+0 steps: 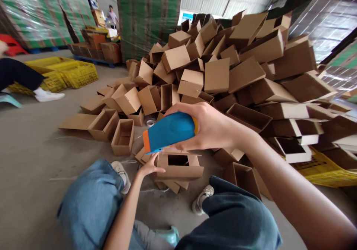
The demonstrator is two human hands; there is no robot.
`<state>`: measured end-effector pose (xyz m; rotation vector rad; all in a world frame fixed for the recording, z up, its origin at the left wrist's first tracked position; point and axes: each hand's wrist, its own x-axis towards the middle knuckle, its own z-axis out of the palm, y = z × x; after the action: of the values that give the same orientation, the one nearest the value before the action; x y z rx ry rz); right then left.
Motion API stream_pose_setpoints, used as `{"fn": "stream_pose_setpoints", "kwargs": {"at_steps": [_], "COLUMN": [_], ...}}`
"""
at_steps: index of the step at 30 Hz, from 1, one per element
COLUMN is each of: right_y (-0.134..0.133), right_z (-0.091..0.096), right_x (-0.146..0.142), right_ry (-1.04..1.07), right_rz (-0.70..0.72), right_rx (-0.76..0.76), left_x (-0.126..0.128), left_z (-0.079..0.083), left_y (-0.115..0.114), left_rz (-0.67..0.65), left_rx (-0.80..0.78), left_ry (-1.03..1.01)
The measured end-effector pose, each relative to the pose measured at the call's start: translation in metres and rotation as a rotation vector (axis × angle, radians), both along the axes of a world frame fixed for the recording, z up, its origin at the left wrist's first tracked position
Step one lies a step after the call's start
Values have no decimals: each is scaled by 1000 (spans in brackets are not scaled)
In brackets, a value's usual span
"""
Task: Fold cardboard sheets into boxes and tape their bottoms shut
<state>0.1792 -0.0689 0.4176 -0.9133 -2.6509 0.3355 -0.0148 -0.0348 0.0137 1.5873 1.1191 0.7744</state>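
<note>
My right hand [212, 129] is wrapped round a blue tape dispenser with orange ends [167, 131], held level just above a small cardboard box [178, 168]. The box's top flaps are folded partly inward, leaving a dark square gap in the middle. My left hand [149, 166] grips the left side of that box, its fingers mostly hidden behind it. The box rests low between my knees, which are in blue jeans. White shoes show on the concrete floor on either side of it.
A tall heap of open cardboard boxes [237, 68] fills the floor ahead and to the right. A tape roll [151, 123] lies near it. Yellow crates [75, 71] sit at left, another [329, 168] at right. A seated person's leg [19, 75] shows far left; wrapped pallets [147, 16] stand behind.
</note>
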Motion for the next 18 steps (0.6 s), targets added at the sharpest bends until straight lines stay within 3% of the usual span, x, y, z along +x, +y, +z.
{"fn": "stream_pose_setpoints", "kwargs": {"at_steps": [3, 10, 18], "right_y": [0, 5, 5], "right_z": [1, 2, 2], "right_x": [-2, 3, 38], "right_ry": [-19, -67, -177], "right_rz": [16, 38, -43], "right_rx": [-15, -6, 55], "left_x": [13, 20, 26], "left_z": [-1, -21, -46], "left_y": [-2, -3, -5], "left_rz": [65, 196, 267], "left_rx": [65, 21, 78], "left_ry": [-39, -67, -16]}}
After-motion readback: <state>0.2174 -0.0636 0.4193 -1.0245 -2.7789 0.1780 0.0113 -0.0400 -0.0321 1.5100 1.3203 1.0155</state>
